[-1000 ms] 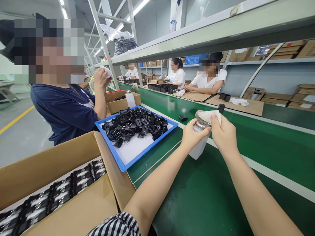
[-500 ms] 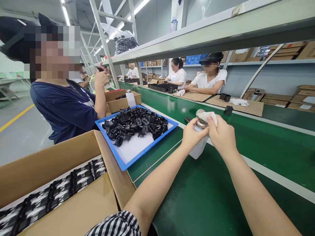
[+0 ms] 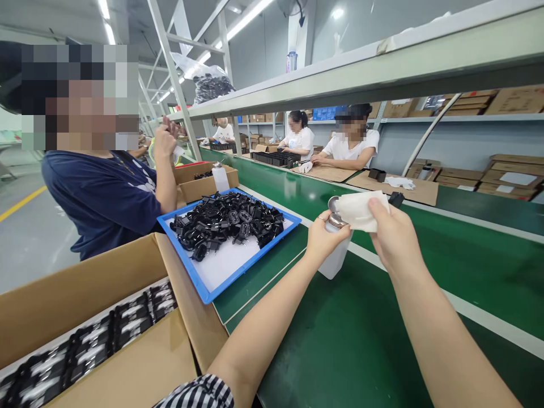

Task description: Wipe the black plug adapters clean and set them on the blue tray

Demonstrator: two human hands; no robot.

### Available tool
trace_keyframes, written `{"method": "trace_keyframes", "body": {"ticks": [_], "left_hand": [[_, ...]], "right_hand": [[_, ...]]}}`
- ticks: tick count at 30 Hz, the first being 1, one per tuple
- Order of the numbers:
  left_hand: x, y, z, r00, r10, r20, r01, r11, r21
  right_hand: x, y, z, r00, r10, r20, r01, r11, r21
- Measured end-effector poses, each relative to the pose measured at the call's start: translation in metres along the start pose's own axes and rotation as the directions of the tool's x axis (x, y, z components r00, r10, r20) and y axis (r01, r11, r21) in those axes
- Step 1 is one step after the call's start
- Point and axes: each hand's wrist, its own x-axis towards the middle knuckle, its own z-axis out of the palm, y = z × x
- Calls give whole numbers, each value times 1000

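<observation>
Closely paired: folded off-white cloth (image 3: pixel 359 211) up at round silver metal cap (image 3: pixel 336 220), between both sets of fingers

Gripping the neck of a white translucent plastic bottle (image 3: pixel 334 262) with the curled fingers of the left hand (image 3: pixel 318 241), just below the cap. Pinching the cloth between thumb and fingers of the right hand (image 3: pixel 397 235), near the left fingers and at about cap height. Reaching leftward from the right fingertips to the cap, with the cloth spanning the gap; overlapping the tilted disc in view, but cannot tell firm contact. Holding the bottle nearly upright, long axis downward from the left fingers, base leaning slightly left in view. Cannot tell base contact with the smooth green worktop (image 3: pixel 348 334) beneath. Judged nearer to the bottle with the left fingers, wrapped around it; set off to the right with the others. Note, left of the left fingers, a blue rectangular plastic tray (image 3: pixel 254 261) under heaped black plastic plugs (image 3: pixel 238 218).
</observation>
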Motion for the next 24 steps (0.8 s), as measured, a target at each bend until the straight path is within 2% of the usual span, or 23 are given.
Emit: {"method": "trace_keyframes", "body": {"ticks": [2, 4, 6, 8, 10, 11, 13, 15, 17, 19, 20, 22, 24], "left_hand": [[0, 1, 0, 1000, 11, 5, -11, 1000, -8], [0, 1, 0, 1000, 14, -1, -14, 1000, -6], [1, 2, -1, 1000, 15, 5, -15, 1000, 9], [1, 1, -1, 1000, 2, 12, -2, 999, 50], [2, 0, -2, 1000, -16, -3, 16, 995, 96], [2, -1, -2, 1000, -22, -16, 24, 994, 108], [1, -1, -2, 999, -28, -33, 31, 994, 104], [0, 0, -2, 999, -33, -36, 36, 996, 86], [0, 2, -1, 999, -43, -33, 45, 996, 71], [0, 3, -1, 999, -40, -22, 41, 998, 46], [0, 4, -1, 999, -32, -13, 33, 999, 32], [0, 4, 0, 1000, -11, 3, 11, 1000, 6], [0, 3, 0, 1000, -5, 7, 5, 1000, 1]], "right_hand": [[2, 4, 1, 996, -3, -90, 2, 1000, -11], [2, 6, 2, 989, -80, -122, 53, 977, -208], [0, 7, 6, 982, -188, -2, 165, 870, -465], [-5, 8, 11, 943, -262, 205, 332, 698, -635], [-11, 6, 16, 885, -294, 361, 465, 534, -706], [-14, 4, 18, 866, -299, 400, 499, 477, -724], [-16, -2, 18, 862, -281, 422, 507, 438, -743], [-15, -8, 15, 892, -220, 395, 450, 515, -730], [-10, -10, 9, 938, -141, 315, 319, 703, -635], [-4, -8, 3, 976, -55, 212, 141, 899, -416], [-1, -5, 1, 988, -15, 156, 59, 957, -284], [2, 1, -1, 998, 43, 43, -38, 994, -103], [2, 6, 0, 998, 35, -54, -42, 991, -128]]}}
